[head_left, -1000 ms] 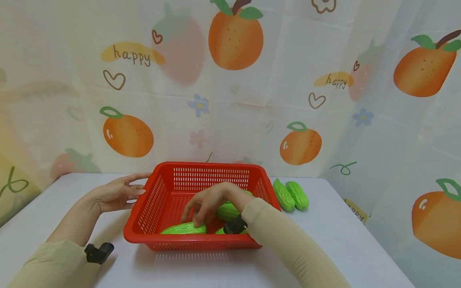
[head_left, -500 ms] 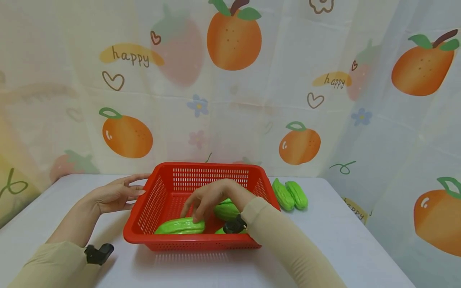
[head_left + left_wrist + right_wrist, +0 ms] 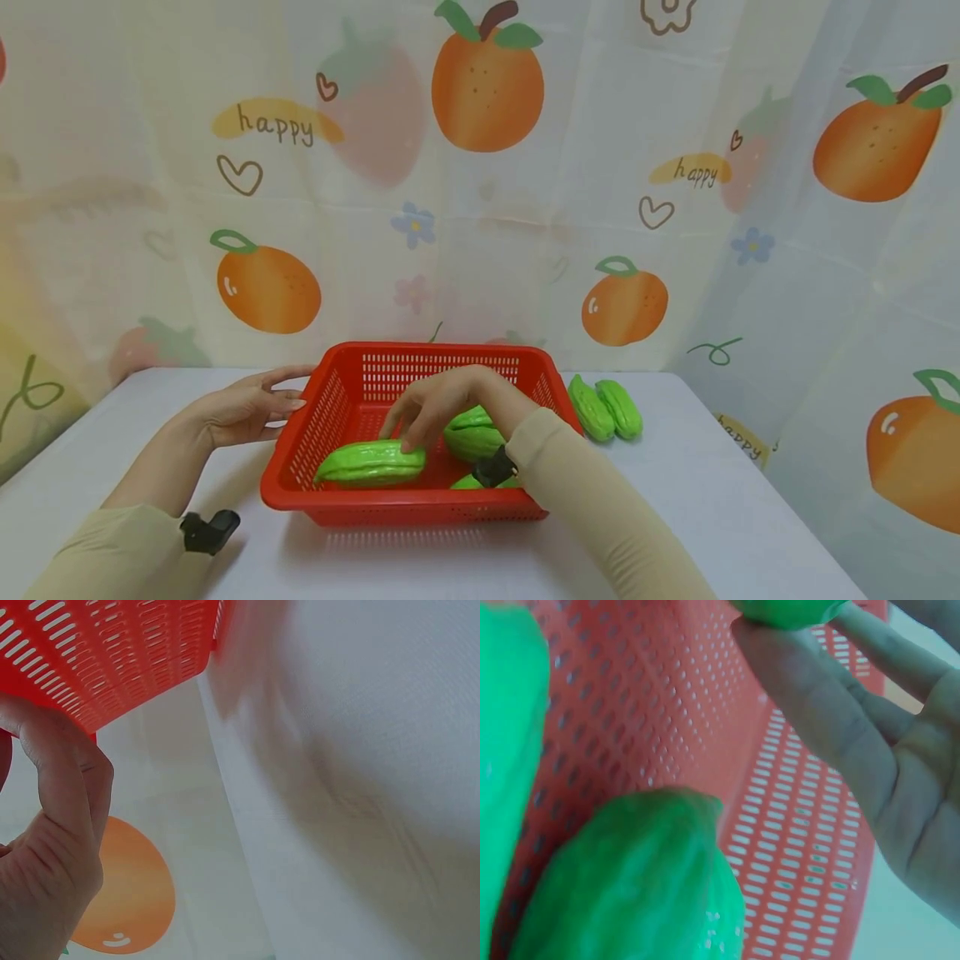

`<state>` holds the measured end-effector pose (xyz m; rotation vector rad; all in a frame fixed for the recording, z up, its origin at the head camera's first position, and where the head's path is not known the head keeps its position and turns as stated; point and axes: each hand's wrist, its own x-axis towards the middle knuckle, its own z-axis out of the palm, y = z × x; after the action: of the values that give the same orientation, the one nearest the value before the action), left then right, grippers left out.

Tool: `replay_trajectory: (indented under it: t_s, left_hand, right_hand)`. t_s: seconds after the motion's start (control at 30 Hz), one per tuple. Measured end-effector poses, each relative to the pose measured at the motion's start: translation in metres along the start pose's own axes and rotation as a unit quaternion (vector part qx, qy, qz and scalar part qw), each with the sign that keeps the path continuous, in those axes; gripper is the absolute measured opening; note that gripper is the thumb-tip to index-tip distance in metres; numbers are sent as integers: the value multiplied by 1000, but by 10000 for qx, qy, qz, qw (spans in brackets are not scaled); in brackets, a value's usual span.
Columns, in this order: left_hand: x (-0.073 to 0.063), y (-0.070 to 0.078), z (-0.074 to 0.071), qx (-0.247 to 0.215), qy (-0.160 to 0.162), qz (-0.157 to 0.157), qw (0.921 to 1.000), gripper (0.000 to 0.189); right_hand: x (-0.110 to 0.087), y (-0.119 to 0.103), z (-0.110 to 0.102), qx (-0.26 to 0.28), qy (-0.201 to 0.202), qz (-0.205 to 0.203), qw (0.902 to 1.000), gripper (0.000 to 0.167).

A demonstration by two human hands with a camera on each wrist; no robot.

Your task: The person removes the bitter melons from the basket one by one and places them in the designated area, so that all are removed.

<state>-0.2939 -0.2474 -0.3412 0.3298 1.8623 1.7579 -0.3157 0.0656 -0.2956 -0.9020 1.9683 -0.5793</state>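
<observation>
A red plastic basket (image 3: 405, 500) with slotted walls stands on the table. My left hand (image 3: 240, 408) holds its left rim; in the left wrist view the bent fingers (image 3: 64, 769) are against the slotted wall. Inside the basket, my right hand (image 3: 442, 408) pinches the right end of a light green, ribbed bitter melon (image 3: 367, 465), which lies crosswise at the front left, raised at that spot. The right wrist view shows only the tip of this melon (image 3: 791, 609) at the fingertips. A second melon (image 3: 472, 433) lies behind the right wrist, and another (image 3: 468, 482) is partly hidden by the front rim.
Two more bitter melons, a left one (image 3: 591, 407) and a right one (image 3: 620, 408), lie side by side on the white table (image 3: 675, 500), right of the basket. A fruit-printed curtain (image 3: 487, 208) hangs behind the table.
The pinched melon has risen a little and shifted left in the basket, so more of it shows above the front rim. My right hand has lifted slightly; the left hand stays at the rim.
</observation>
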Motion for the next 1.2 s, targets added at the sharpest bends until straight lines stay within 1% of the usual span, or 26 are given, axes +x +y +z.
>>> replay_trajectory:
  t_s: [0.17,0.3,0.4,0.5,0.7,1.0,1.2]
  left_hand:
    - [-1,-1,0,-73,-31,39,10000,50]
    - [-2,-2,0,-134,-80,78,9998,42]
    - [-2,-2,1,-163,-103,97,9998,39]
    - [-3,-1,1,-207,-136,108,9996,38]
    - [-2,0,0,-199,-228,134,9995,42]
    - [-1,-1,-1,-136,-168,120,9997,46]
    - [-1,-2,-2,-169,-219,155,9995,40]
  right_hand:
    - [-2,2,-2,31,157,-27,9999,37]
    - [-7,3,-3,134,346,55,9993,37]
    - [-12,4,-5,205,510,109,9984,38]
    - [-18,5,-8,178,618,125,9978,40]
    - [-32,8,-18,197,655,65,9976,39]
    - [-53,18,-31,803,826,150,9932,46]
    - [-69,25,-40,926,1088,156,9896,47]
